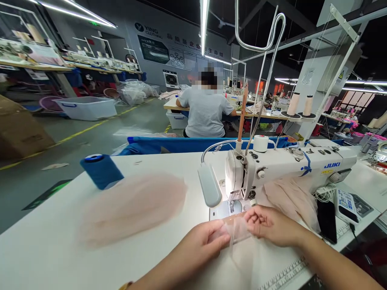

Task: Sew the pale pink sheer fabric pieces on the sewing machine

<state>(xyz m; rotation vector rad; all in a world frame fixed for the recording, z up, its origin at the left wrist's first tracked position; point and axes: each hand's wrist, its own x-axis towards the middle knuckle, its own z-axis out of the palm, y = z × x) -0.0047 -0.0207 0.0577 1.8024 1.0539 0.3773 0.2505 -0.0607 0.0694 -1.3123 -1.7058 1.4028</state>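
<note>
Fabric (240, 229) lies between your hands, just in front of the machine's needle area. Your left hand (208, 238) pinches it between thumb and fingers; your right hand (269, 225) grips its other side with bent fingertips. It is thin, pale and see-through, with a denser pinkish band at the far edge, and it hangs in soft folds toward you. Expect it to be light, limp and perhaps slippery, and quick to pucker or snag; the denser edge looks the best place to hold, with flat, gentle pads.

Just beyond your fingers is the smooth metal plate (216, 213) of the machine (290, 169), hard, white and glossy, with a rounded-end lamp (209, 185) beside its head. Behind your right hand lies a crumpled, gauzy heap (292, 197), near a flat black phone (326, 221). To your left, a sheer oval panel (136, 209) spreads over the smooth white tabletop (45, 257), with a tilted blue cone (101, 171) near its far end.
</note>
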